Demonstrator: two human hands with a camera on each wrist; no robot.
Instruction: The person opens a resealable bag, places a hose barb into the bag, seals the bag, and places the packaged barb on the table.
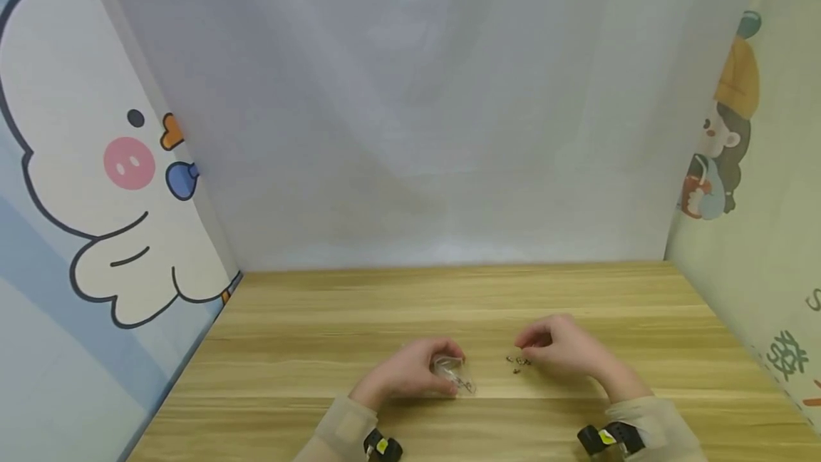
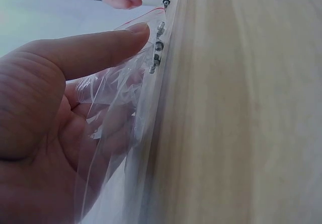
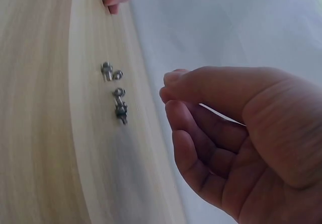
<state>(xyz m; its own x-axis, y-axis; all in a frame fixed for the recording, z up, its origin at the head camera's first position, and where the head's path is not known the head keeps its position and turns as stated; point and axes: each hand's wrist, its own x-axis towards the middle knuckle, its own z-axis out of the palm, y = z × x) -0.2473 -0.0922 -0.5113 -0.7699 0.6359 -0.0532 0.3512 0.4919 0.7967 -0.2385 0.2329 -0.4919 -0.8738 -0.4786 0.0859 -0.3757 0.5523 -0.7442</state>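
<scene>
Left hand (image 1: 417,371): fingers clamped on clear bag (image 1: 451,371). Right hand (image 1: 569,351): fingers curled together near metal parts (image 3: 121,110).

a wood-grain tabletop (image 1: 308,319) with light and darker streaks runs back to a plain greyish-white backdrop (image 1: 410,127), faintly creased; the left wall (image 1: 51,362), blue and white, carries a large cartoon bird (image 1: 70,91) with a pink cheek (image 1: 129,175), while the pale right wall (image 1: 770,248) bears a cartoon figure (image 1: 735,141) in an orange hat (image 1: 739,84)
</scene>
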